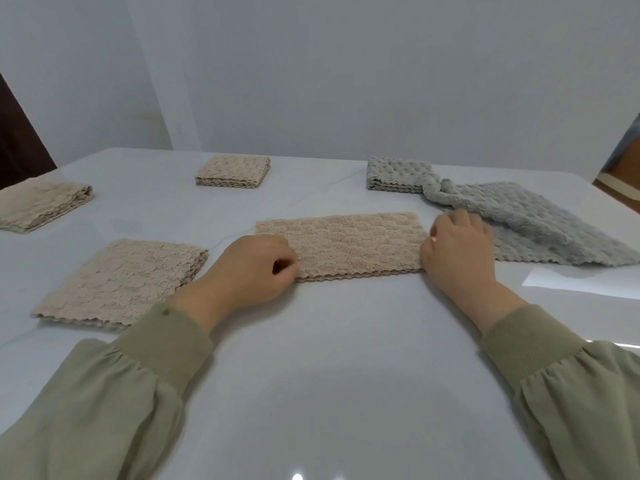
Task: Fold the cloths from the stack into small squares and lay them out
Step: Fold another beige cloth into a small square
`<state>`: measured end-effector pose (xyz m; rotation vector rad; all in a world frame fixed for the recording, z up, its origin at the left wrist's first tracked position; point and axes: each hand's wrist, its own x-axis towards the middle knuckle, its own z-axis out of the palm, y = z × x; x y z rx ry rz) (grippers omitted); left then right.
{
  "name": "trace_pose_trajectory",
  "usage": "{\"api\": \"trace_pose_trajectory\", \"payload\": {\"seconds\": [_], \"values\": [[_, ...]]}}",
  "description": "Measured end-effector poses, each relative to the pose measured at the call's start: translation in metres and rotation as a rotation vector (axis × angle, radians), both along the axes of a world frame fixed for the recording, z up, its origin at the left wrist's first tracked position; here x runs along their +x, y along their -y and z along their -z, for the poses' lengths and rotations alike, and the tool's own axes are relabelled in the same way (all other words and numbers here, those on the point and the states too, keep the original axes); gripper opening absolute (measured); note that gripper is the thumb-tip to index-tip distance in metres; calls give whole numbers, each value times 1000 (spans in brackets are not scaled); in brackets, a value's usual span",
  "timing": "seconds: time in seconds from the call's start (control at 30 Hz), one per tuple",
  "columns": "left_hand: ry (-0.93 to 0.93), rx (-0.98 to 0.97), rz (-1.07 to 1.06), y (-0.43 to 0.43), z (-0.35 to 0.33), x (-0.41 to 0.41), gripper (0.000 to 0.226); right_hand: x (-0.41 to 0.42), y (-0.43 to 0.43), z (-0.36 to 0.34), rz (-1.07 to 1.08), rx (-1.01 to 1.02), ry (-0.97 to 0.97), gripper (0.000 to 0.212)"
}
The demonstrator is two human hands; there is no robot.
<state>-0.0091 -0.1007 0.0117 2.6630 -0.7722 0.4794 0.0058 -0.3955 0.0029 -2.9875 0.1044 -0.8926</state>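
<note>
Beige cloth (346, 244): folded strip at mid-worktop (329, 358), a hand at each end.
Long axis runs left to right. Left hand (256, 268) fingers curl and pinch the left end. Right hand (457, 247) fingers curl at the right end, but the knuckles hide the grip, so I cannot tell. Next fold judged end-to-end.

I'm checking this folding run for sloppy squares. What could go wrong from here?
1. The left hand and right hand grip the two ends of the beige strip. If the ends meet askew in the next fold, its wavy edges may not line up.
2. The right hand is right beside the unfolded grey cloth, which lies against the folded grey square. A careless move might drag both.
</note>
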Motion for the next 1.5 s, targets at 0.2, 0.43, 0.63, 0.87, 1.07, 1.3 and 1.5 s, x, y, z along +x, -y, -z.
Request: {"api": "trace_pose_trajectory", "payload": {"seconds": [0.2,0.43,0.63,0.87,1.07,1.3,1.5], "values": [[-34,158,-141,20,2,9,23,-1,-35,4,-327,-24,-191,26],[8,11,-309,45,-16,16,33,7,-61,-15,-305,66,-17,30],[-305,265,-345,64,9,36,54,28,-83,2,-384,71,-466,48],[-372,295,-344,42,10,34,61,37,-50,-1,-227,44,-609,56],[-429,255,-374,21,11,32,64,46,-20,1,-109,132,-651,58],[-392,328,-407,19,2,28,62,36,-21,0,-113,126,-655,59],[-176,270,-512,45,-9,25,58,34,-27,-17,-62,33,-524,52]]}}
